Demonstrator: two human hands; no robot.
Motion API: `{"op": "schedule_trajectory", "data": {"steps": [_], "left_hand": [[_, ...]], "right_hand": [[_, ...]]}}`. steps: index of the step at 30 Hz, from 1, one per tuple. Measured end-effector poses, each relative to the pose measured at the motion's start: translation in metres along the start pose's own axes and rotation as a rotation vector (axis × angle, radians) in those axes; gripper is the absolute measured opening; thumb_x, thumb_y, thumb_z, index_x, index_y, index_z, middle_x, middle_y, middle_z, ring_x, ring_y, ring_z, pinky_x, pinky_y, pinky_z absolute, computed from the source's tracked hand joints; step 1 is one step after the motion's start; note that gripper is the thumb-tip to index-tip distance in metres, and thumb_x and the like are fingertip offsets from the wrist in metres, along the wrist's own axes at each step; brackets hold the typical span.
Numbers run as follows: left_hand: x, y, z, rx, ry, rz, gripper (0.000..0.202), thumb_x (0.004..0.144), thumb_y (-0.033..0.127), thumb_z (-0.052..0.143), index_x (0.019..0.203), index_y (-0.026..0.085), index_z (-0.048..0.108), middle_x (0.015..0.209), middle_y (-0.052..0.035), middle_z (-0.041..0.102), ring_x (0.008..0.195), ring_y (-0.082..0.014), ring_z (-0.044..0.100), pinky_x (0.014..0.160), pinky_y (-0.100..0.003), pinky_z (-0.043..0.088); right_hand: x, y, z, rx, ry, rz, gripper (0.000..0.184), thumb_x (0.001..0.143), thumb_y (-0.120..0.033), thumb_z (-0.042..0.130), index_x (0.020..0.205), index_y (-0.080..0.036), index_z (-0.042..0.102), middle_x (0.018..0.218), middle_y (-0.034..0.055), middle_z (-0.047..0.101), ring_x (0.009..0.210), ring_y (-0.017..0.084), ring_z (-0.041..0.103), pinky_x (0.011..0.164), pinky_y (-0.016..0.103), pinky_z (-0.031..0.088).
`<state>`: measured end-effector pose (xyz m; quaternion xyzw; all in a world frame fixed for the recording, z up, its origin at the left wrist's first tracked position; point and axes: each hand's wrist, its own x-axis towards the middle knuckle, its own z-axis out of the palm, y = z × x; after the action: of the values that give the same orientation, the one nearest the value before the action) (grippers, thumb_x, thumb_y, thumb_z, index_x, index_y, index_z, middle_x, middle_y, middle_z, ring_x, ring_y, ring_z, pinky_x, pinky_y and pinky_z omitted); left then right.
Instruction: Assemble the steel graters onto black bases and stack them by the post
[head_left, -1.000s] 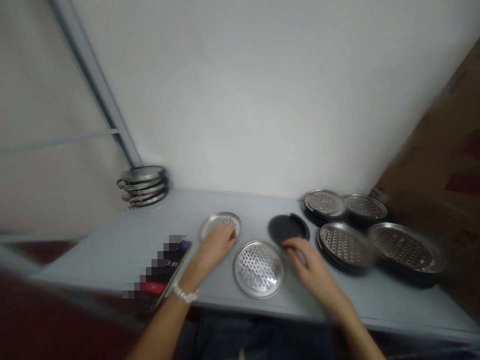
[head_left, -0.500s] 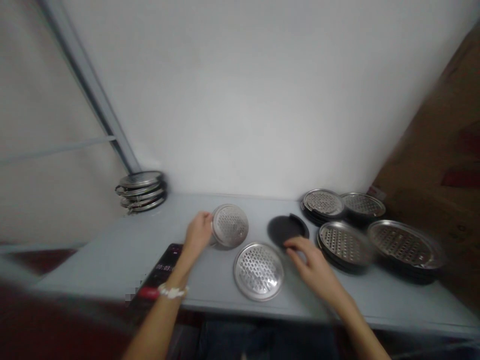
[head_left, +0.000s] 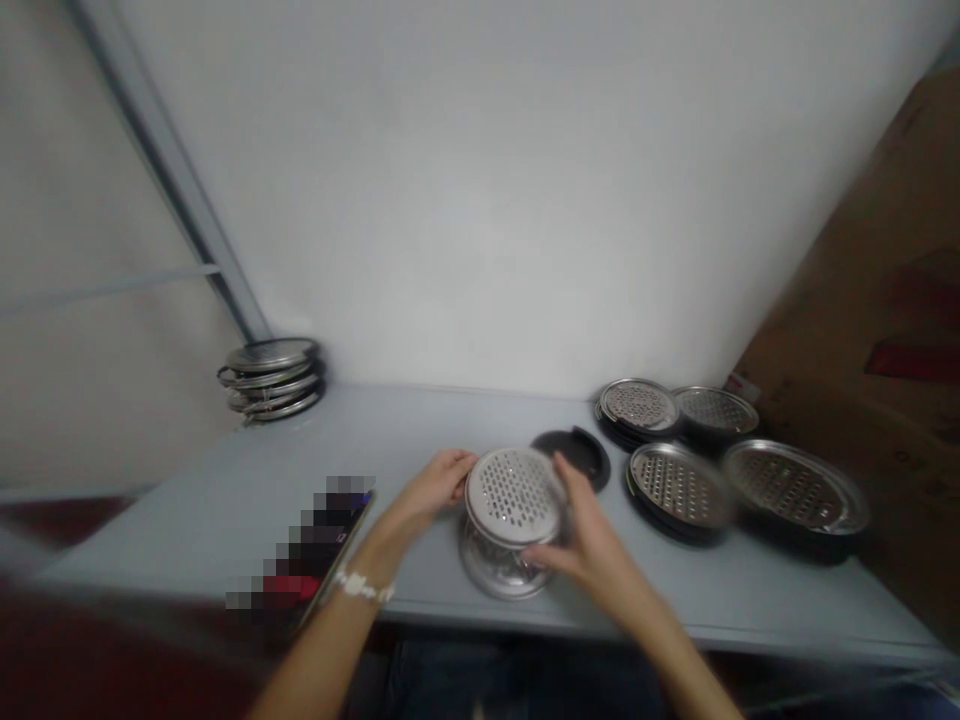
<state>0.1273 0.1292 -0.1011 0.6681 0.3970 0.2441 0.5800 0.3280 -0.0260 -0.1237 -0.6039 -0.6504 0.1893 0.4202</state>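
Observation:
A round metal grater disc [head_left: 514, 496] is raised in front of me, its perforated face toward me. My left hand [head_left: 441, 484] grips its left edge, fingers closed. At its right edge is my right hand [head_left: 589, 525], with the thumb at the lower rim and the fingers up along the side. Beneath the raised disc, a second grater disc [head_left: 491, 578] lies on the table, mostly covered from view. Just behind my right hand sits a round black dish [head_left: 581, 450], partly hidden by the disc and the hand.
Stacked grater discs on black bases stand at the right: a back stack [head_left: 640, 405], another behind it [head_left: 716, 410], a front one [head_left: 671, 490] and a larger one [head_left: 795, 490]. A disc stack [head_left: 271, 380] stands back left. A phone [head_left: 330, 545], partly blurred, lies front left on the grey table [head_left: 390, 425].
My left hand has carried the grater disc right and toward me, over the lying one. My right hand has left the black dish's edge and come to the raised disc.

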Motion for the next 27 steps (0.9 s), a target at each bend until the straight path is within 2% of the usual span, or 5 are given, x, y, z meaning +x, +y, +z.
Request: {"op": "schedule_trajectory", "data": {"steps": [5, 8, 15, 23, 27], "left_hand": [[-0.001, -0.005, 0.002, 0.174, 0.050, 0.002, 0.029, 0.085, 0.046, 0.055, 0.082, 0.017, 0.059, 0.052, 0.0058, 0.049, 0.047, -0.0123, 0.043, 0.049, -0.023, 0.031], [-0.006, 0.001, -0.001, 0.315, 0.108, 0.071, 0.016, 0.086, 0.030, 0.057, 0.077, 0.018, 0.062, 0.069, -0.0019, 0.064, 0.066, -0.0169, 0.057, 0.063, -0.027, 0.039], [-0.019, 0.015, 0.003, 0.942, 0.071, 0.104, 0.024, 0.093, 0.020, 0.049, 0.087, 0.017, 0.073, 0.096, -0.0100, 0.077, 0.090, -0.0231, 0.069, 0.077, -0.030, 0.043], [-0.022, 0.016, 0.001, 0.963, -0.027, 0.060, 0.026, 0.090, 0.038, 0.062, 0.089, 0.017, 0.077, 0.090, -0.0104, 0.079, 0.084, -0.0244, 0.071, 0.071, -0.030, 0.044], [-0.020, 0.009, -0.003, 0.894, 0.010, 0.076, 0.023, 0.084, 0.038, 0.069, 0.094, 0.018, 0.075, 0.085, -0.0075, 0.076, 0.082, -0.0250, 0.069, 0.072, -0.030, 0.043]], "right_hand": [[-0.003, 0.010, 0.016, -0.158, -0.052, 0.069, 0.113, 0.064, -0.034, 0.093, 0.155, -0.015, 0.029, 0.157, 0.0226, 0.033, 0.147, 0.036, 0.034, 0.122, 0.050, 0.030], [-0.006, 0.007, 0.021, -0.239, -0.086, 0.097, 0.113, 0.063, -0.038, 0.094, 0.154, -0.014, 0.032, 0.152, 0.0233, 0.041, 0.143, 0.039, 0.039, 0.118, 0.054, 0.034], [-0.011, 0.003, 0.025, -0.335, -0.178, 0.120, 0.118, 0.059, -0.040, 0.095, 0.154, -0.009, 0.032, 0.147, 0.0273, 0.047, 0.139, 0.043, 0.043, 0.113, 0.058, 0.038], [-0.009, 0.004, 0.025, -0.335, -0.215, 0.101, 0.118, 0.060, -0.040, 0.094, 0.154, -0.006, 0.032, 0.150, 0.0295, 0.043, 0.138, 0.042, 0.044, 0.115, 0.057, 0.037], [-0.008, 0.008, 0.028, -0.375, -0.227, 0.100, 0.115, 0.056, -0.046, 0.094, 0.149, -0.005, 0.040, 0.147, 0.0316, 0.046, 0.134, 0.047, 0.047, 0.109, 0.060, 0.042]]}}
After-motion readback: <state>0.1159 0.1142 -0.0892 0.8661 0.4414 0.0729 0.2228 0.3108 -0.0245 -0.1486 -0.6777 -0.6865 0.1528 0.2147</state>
